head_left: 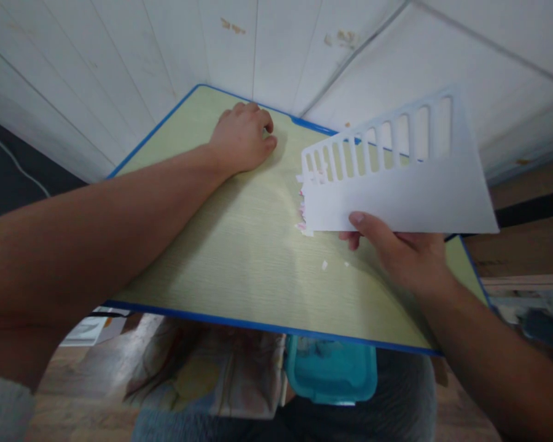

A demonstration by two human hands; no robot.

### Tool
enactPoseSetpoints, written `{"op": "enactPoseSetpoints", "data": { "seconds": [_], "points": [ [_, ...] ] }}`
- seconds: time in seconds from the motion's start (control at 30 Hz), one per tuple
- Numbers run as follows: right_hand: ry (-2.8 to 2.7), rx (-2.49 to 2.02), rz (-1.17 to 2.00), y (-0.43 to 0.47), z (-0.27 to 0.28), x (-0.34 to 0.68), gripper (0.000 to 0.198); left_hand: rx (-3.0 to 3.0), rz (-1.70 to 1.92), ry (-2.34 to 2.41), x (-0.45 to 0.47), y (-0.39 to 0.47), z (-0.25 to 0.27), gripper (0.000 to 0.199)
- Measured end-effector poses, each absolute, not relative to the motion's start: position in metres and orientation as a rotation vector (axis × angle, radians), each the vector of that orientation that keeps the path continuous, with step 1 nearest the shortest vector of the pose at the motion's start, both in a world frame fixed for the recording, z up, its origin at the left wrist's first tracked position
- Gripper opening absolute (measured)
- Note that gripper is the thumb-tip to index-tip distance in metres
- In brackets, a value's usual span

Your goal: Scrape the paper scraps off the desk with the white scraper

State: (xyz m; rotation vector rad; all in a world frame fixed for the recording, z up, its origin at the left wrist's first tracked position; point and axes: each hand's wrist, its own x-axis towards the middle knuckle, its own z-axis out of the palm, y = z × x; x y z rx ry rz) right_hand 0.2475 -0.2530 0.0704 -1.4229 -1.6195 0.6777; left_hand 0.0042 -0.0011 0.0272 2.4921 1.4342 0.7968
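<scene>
My right hand (396, 245) grips a white slotted panel (396, 196) by its lower edge, thumb on the near face and fingers behind. A row of cut-out slots, growing taller to the right, runs along its sloping upper edge. The panel stands tilted over the pale yellow-green tabletop (212, 245). Small white and pink scraps (303, 212) are gathered along its short left edge. My left hand (244, 138) rests on the far part of the table with its fingers curled in, and nothing shows between thumb and forefinger.
Two tiny white bits (324, 265) lie nearer the table's blue rim (239, 323). Below that rim are a turquoise plastic container (334, 371) and a patterned cloth bag (212, 374), by my lap. White panelled walls (276, 49) border the far side. Cardboard boxes (525, 252) stand at right.
</scene>
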Motion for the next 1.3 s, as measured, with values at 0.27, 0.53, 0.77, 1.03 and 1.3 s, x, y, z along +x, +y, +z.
{"op": "enactPoseSetpoints", "data": {
  "seconds": [0.27,0.53,0.77,1.03,1.3],
  "points": [
    [-1.621,-1.453,0.563,-0.253,0.063,0.249,0.046,2.579,0.712,1.484,0.004,-0.009,0.034,0.032],
    [-1.667,-1.389,0.615,-0.255,0.063,0.246,0.044,2.56,0.652,1.517,0.004,-0.02,0.043,0.043],
    [-1.79,-1.36,0.677,-0.261,0.07,0.245,0.043,2.556,0.644,1.527,0.004,-0.019,0.042,0.044],
    [-1.689,-1.378,0.625,-0.256,0.064,0.246,0.044,2.559,0.645,1.508,0.004,-0.016,0.041,0.041],
    [-1.561,-1.365,0.618,-0.255,0.071,0.248,0.036,2.578,0.665,1.544,0.005,-0.01,0.036,0.039]
  ]
}}
